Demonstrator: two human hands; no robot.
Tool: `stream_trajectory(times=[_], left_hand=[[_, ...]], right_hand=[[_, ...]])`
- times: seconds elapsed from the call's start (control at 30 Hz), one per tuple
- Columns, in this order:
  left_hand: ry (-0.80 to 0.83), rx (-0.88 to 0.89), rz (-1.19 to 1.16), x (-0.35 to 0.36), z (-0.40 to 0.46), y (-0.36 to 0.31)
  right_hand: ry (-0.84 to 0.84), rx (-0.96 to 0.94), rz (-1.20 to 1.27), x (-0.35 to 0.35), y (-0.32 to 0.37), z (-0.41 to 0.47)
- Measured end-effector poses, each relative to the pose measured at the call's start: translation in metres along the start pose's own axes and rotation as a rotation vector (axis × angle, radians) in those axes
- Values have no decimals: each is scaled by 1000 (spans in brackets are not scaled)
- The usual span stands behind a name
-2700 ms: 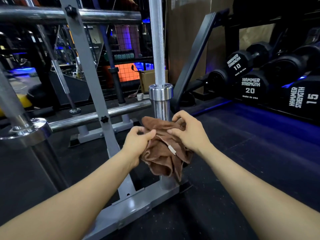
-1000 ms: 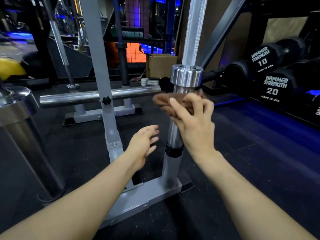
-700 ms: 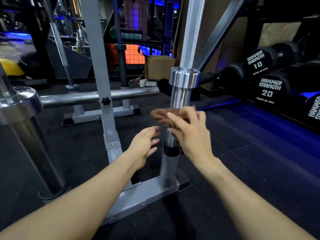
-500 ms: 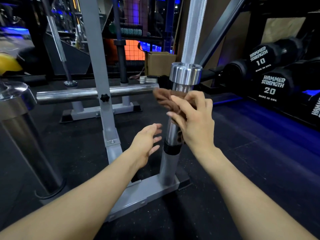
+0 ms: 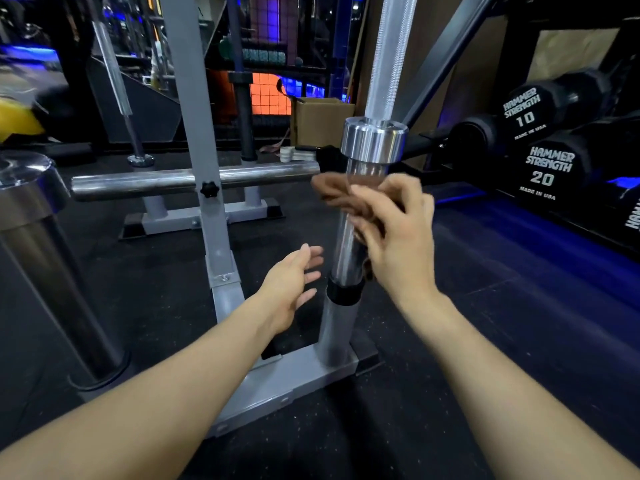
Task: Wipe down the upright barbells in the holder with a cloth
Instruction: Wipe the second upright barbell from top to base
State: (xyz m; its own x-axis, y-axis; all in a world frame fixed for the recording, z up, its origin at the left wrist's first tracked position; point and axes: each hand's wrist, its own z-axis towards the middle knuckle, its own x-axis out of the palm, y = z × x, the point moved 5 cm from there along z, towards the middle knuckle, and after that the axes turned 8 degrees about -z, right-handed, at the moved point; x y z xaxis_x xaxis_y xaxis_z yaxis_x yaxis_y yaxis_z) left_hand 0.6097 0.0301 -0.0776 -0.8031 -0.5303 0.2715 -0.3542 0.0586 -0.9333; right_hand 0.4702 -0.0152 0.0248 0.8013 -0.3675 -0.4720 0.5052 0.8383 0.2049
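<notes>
Two dumbbells point(image 5: 540, 140) sit right of frame over dark gym flooring point(image 5: 485, 341), and mid-frame the right hand point(image 5: 398, 237) grips a brown cloth point(image 5: 341, 199) around the upright barbell point(image 5: 360, 209) socketed in the grey holder point(image 5: 294, 379), left hand point(image 5: 291, 282) loose, holding nothing.

a black speckled rubber floor point(image 5: 502, 358) spreads under everything. on the right, black hex dumbbells lie on a dark rack: one printed "hammer strength 10" point(image 5: 523, 114), below it one printed "hammer strength 20" point(image 5: 545, 174), with blue light glowing along the floor point(image 5: 453, 199) beside them. a brown cardboard box point(image 5: 322, 121) stands farther back, near small white rolls point(image 5: 289, 154) on the floor. behind it glows an orange wire-mesh panel point(image 5: 272, 93). a horizontal chrome tube point(image 5: 145, 183) crosses the middle left. at the far left edge sits a blurred yellow object point(image 5: 15, 121).
</notes>
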Motion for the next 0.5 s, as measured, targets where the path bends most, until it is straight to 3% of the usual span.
stream_trajectory(times=[0.3,0.43,0.5], left_hand=[[-45,-82,-109,-6,-4,12],[10,-64,-2,-5,-12,5],[12,-51,53,-4,-14,2]], right_hand=[[357,-56,-51,39,-18,-64],[587,-71,-147,41,-22,-76],[618,-69,-206,38,-22,-76]])
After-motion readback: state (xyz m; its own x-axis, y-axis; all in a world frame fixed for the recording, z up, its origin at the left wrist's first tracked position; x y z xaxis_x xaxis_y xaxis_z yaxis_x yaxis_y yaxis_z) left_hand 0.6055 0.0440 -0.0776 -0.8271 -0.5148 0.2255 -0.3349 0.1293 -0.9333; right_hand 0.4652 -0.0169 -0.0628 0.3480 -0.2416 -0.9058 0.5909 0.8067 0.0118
